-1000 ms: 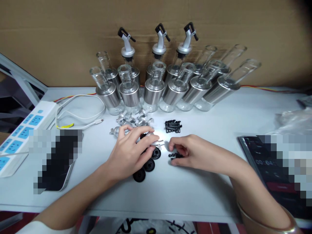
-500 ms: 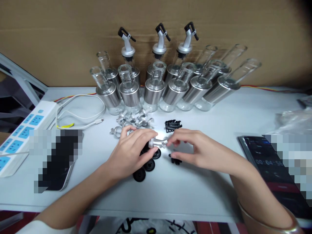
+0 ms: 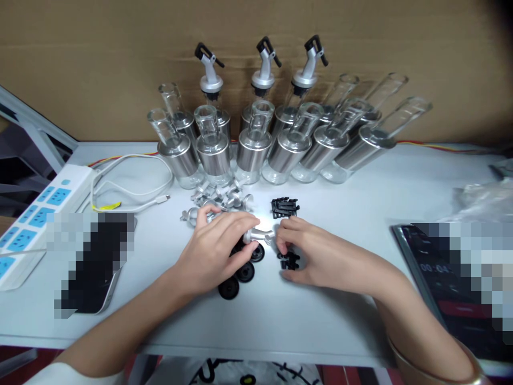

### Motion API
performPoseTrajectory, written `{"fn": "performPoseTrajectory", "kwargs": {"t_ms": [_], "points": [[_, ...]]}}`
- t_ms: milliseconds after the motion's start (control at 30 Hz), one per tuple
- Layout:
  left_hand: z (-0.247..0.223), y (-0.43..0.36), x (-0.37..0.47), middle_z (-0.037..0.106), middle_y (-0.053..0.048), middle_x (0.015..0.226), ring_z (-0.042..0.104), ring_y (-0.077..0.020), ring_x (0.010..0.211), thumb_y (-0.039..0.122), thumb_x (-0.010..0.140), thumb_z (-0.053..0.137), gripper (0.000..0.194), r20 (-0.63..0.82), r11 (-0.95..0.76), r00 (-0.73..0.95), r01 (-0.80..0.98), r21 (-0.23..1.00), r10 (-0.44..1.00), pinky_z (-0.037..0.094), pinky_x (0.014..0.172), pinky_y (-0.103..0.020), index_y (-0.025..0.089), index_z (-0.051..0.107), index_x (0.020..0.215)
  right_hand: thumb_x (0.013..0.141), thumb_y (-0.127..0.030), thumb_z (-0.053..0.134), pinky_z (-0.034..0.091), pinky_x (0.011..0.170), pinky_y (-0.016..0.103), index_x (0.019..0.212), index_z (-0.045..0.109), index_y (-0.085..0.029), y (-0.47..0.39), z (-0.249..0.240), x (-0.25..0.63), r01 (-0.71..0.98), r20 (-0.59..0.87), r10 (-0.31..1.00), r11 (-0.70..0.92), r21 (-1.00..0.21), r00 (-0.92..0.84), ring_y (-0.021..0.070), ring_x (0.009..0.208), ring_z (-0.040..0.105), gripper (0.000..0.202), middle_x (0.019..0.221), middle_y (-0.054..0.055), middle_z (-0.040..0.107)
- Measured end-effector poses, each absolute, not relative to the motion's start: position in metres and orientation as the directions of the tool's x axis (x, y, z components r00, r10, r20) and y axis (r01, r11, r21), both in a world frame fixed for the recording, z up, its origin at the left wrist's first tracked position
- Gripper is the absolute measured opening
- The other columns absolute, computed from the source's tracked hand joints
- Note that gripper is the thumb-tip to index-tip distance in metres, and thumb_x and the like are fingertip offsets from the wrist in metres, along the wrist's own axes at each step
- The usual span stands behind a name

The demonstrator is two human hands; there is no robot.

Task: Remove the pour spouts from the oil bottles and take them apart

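Note:
Between the thumb and fingers of my left hand (image 3: 220, 246) is a silver pourer spout (image 3: 259, 235), lying sideways with its narrow end to the right. My right hand (image 3: 316, 251) has its thumb and fingers apart around a small pile of short black plastic parts (image 3: 290, 260); no part is lifted. Just beyond it lies a bundle of longer black levers (image 3: 285, 207). Several round black caps (image 3: 229, 287) rest below my left hand, some partly covered by it. Behind that hand is a heap of silver pourer spouts (image 3: 224, 197).
Several glass bottles with steel sleeves (image 3: 216, 155) line the back, three topped with assembled pourers (image 3: 263, 77). A white power strip (image 3: 44, 214), cable (image 3: 132, 200) and dark phone (image 3: 96, 267) are at left. Another phone (image 3: 436, 289) and clear plastic (image 3: 484, 192) are at right.
My right hand has moved down and slightly toward me, from beside the spout's narrow end to around the small black parts. My left hand keeps its grip on the spout.

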State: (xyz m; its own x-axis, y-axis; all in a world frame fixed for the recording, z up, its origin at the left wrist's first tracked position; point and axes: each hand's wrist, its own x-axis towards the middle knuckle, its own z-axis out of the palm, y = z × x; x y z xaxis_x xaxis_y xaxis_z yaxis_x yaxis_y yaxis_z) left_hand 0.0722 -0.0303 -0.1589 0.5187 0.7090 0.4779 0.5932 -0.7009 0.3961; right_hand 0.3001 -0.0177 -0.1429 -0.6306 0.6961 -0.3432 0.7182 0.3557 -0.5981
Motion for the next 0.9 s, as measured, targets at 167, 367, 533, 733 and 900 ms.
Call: {"fn": "performPoseTrajectory", "kwargs": {"t_ms": [167,367,533,733,900], "points": [[-0.1587,-0.0308,0.0715,0.070,-0.005,0.107,0.067,-0.0162,0.097,0.020,0.094,0.053,0.018,0.472,-0.698,0.519,0.589,0.407,0.713,0.027,0.097,-0.036,0.019,0.049,0.112,0.068,-0.012,0.063,0.038,0.073,0.031,0.082,0.053,-0.020,-0.0188,-0.1422,0.2979,0.729,-0.345,0.705,0.355,-0.586,-0.620,0.0200,0.087,0.047,0.020,0.091,0.003,0.051],[-0.1578,-0.0303,0.0718,0.070,-0.006,0.107,0.067,-0.0168,0.097,0.020,0.094,0.053,0.017,0.471,-0.701,0.523,0.588,0.403,0.710,0.027,0.097,-0.036,0.019,0.049,0.111,0.070,-0.012,0.062,0.039,0.075,0.032,0.081,0.056,-0.019,-0.0189,-0.1398,0.2969,0.716,-0.327,0.701,0.371,-0.592,-0.633,0.0214,0.087,0.049,0.015,0.090,0.004,0.053],[-0.1570,-0.0301,0.0728,0.070,-0.006,0.106,0.067,-0.0168,0.095,0.021,0.095,0.052,0.016,0.476,-0.703,0.522,0.590,0.397,0.707,0.028,0.096,-0.036,0.019,0.049,0.110,0.072,-0.012,0.061,0.039,0.074,0.032,0.079,0.058,-0.019,-0.0172,-0.1394,0.2965,0.696,-0.304,0.702,0.372,-0.614,-0.644,0.0208,0.085,0.051,0.010,0.087,0.004,0.054],[-0.1557,-0.0310,0.0724,0.071,-0.006,0.106,0.067,-0.0169,0.096,0.021,0.095,0.051,0.015,0.477,-0.701,0.519,0.589,0.402,0.709,0.029,0.095,-0.036,0.020,0.049,0.110,0.076,-0.014,0.060,0.041,0.076,0.031,0.083,0.059,-0.019,-0.0138,-0.1407,0.3005,0.658,-0.257,0.722,0.349,-0.667,-0.643,0.0187,0.084,0.053,0.010,0.088,0.003,0.057],[-0.1565,-0.0302,0.0723,0.070,-0.007,0.107,0.067,-0.0170,0.098,0.020,0.095,0.052,0.017,0.479,-0.706,0.524,0.588,0.395,0.704,0.028,0.096,-0.036,0.019,0.048,0.111,0.080,-0.016,0.058,0.042,0.076,0.031,0.084,0.061,-0.019,-0.0114,-0.1440,0.3047,0.657,-0.246,0.726,0.356,-0.664,-0.642,0.0187,0.084,0.054,0.006,0.088,0.003,0.059]]}}
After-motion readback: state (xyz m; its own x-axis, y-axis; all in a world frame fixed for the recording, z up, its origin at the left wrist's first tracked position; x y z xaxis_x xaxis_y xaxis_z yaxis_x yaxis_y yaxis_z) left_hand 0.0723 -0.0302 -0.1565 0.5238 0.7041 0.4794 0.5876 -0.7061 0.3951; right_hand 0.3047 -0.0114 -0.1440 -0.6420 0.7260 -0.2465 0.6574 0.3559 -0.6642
